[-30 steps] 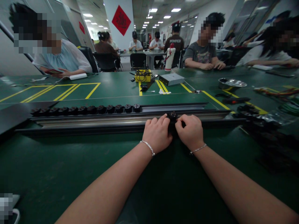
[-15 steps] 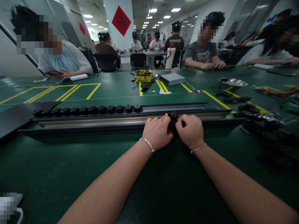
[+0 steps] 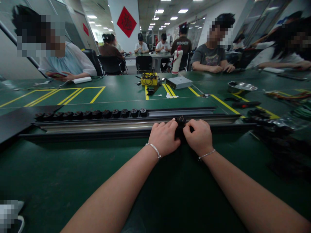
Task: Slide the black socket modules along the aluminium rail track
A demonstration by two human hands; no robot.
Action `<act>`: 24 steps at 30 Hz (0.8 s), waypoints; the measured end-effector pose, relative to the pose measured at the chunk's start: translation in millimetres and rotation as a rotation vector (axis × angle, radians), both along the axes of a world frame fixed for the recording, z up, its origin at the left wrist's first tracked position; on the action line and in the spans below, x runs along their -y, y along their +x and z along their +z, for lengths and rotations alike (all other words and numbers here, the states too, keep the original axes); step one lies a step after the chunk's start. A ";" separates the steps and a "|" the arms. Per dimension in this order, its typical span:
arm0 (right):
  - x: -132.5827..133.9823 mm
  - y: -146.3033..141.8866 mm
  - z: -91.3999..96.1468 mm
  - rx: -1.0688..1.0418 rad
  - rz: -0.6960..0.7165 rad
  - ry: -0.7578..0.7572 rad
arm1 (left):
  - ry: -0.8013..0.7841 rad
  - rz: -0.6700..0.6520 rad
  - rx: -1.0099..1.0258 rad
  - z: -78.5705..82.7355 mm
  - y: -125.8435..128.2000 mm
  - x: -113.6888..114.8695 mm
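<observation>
The left hand (image 3: 162,138) and right hand (image 3: 199,136) pinch the black module (image 3: 181,120) between their fingertips at the rail (image 3: 104,127), toward its right end; probably light, stiff, best held by its sides.

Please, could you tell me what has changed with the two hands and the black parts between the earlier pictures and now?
Nothing has visibly changed, apart from a very slight shift of the view. The left hand and right hand stay at the small black part; the row of black parts looks the same.
</observation>
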State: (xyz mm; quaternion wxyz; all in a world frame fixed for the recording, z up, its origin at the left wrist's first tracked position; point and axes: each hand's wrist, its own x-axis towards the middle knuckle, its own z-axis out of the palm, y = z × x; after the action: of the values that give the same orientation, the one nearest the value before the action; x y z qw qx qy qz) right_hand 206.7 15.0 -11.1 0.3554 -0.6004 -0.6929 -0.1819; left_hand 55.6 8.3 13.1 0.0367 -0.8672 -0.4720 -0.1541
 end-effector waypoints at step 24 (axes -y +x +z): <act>1.4 -3.4 -2.0 -0.097 -0.060 -0.073 | 0.068 0.050 0.143 -9.7 6.3 1.1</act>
State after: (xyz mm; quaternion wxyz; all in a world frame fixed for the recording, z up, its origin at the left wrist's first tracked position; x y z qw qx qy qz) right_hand 203.3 13.6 -13.1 0.3607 -0.6414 -0.6629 -0.1378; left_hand 61.9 7.2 3.4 0.0364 -0.8403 -0.4893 -0.2307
